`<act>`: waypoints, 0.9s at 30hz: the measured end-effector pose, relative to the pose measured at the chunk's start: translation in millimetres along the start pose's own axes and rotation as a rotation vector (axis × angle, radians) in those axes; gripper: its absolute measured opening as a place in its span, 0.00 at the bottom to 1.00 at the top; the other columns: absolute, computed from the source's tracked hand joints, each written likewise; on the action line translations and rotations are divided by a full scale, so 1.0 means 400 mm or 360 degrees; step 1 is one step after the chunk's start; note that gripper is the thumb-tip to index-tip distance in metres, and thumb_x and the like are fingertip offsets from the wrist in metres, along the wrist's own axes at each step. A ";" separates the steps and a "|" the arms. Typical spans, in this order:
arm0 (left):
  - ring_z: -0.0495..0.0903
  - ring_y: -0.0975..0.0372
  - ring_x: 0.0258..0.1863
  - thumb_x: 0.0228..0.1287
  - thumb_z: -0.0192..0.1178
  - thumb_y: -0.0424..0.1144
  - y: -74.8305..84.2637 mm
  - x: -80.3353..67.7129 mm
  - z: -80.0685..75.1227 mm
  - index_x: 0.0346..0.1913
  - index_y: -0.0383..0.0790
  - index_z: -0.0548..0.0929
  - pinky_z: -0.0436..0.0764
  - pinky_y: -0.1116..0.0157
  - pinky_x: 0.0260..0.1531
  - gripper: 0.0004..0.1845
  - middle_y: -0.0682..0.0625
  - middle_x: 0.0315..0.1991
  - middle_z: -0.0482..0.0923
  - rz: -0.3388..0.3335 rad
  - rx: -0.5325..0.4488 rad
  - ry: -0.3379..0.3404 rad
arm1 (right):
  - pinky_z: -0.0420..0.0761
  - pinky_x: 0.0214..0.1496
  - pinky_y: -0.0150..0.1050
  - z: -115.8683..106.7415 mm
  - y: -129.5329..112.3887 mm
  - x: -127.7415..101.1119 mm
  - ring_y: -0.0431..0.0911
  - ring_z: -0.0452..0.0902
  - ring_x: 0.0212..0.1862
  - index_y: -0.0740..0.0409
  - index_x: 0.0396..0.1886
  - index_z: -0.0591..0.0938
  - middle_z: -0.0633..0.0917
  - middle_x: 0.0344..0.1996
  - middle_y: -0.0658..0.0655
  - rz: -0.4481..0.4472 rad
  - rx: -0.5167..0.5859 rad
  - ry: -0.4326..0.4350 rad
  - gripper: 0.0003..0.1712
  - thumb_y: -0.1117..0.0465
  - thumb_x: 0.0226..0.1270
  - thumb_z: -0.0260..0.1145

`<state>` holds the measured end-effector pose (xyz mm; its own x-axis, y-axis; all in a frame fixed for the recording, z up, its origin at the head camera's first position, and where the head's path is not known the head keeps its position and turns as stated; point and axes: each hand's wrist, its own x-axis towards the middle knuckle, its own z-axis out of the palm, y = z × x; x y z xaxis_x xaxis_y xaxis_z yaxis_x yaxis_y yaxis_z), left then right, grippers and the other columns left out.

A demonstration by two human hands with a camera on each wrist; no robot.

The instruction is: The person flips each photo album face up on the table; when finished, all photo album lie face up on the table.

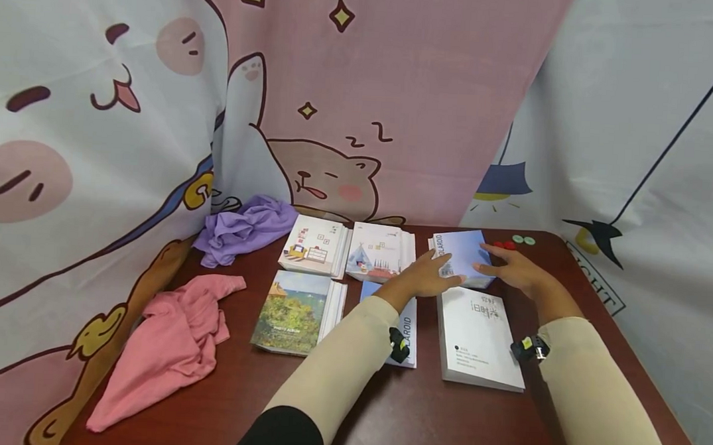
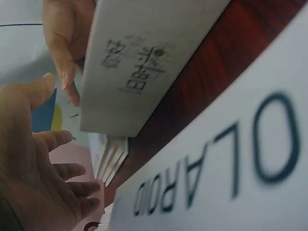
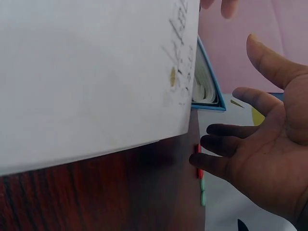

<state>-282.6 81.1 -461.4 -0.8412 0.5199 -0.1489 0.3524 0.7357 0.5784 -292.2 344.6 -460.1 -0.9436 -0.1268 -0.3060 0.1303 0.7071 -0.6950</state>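
A blue photo album [image 1: 467, 248] lettered POLAROID lies at the back right, perhaps on others. My left hand [image 1: 427, 275] is over its left front corner, fingers spread. On the opposite side, my right hand [image 1: 517, 268] has its fingertips at the right edge. Both wrist views show my left hand [image 2: 45, 178] and right hand [image 3: 269, 137] with fingers apart, pinching nothing. Whether the fingertips touch the album is unclear. Just in front lies a thick white album [image 1: 481, 337] with dark lettering. Another blue POLAROID album [image 1: 408, 331] is partly hidden under my left forearm.
Two white illustrated album stacks [image 1: 311, 246] stand at the back middle, with a landscape-covered photo album [image 1: 293, 313] in front. A purple cloth [image 1: 248, 231] and pink cloth [image 1: 172, 340] lie left. Red and green discs [image 1: 523, 240] sit by the back right edge. Printed curtains [image 1: 433, 106] surround the table.
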 end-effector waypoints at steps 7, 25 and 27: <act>0.52 0.53 0.90 0.78 0.51 0.72 0.007 0.010 0.036 0.89 0.58 0.57 0.61 0.46 0.86 0.45 0.47 0.91 0.49 -0.0017 -0.0107 -0.0052 | 0.50 0.76 0.86 0.016 0.009 0.002 0.83 0.36 0.85 0.50 0.92 0.51 0.44 0.87 0.78 -0.0026 0.0027 -0.0045 0.55 0.41 0.78 0.70; 0.57 0.57 0.89 0.74 0.66 0.63 -0.013 0.030 0.029 0.91 0.51 0.50 0.62 0.54 0.86 0.53 0.50 0.90 0.54 0.0137 -0.0417 -0.0118 | 0.78 0.75 0.63 0.002 -0.002 -0.027 0.73 0.64 0.82 0.45 0.93 0.46 0.51 0.90 0.68 -0.0185 0.0459 0.0043 0.49 0.50 0.86 0.63; 0.56 0.57 0.89 0.73 0.68 0.63 -0.013 0.029 0.025 0.91 0.55 0.48 0.62 0.51 0.86 0.55 0.53 0.91 0.52 0.0109 -0.0529 -0.0147 | 0.85 0.71 0.50 -0.004 0.002 -0.029 0.65 0.69 0.81 0.46 0.93 0.48 0.54 0.90 0.65 -0.0223 0.0536 0.0083 0.47 0.49 0.86 0.63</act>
<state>-290.2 87.6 -474.1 -0.7742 0.6114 -0.1639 0.2409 0.5241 0.8169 -281.9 347.7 -456.1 -0.9725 -0.1645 -0.1648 0.0831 0.4158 -0.9056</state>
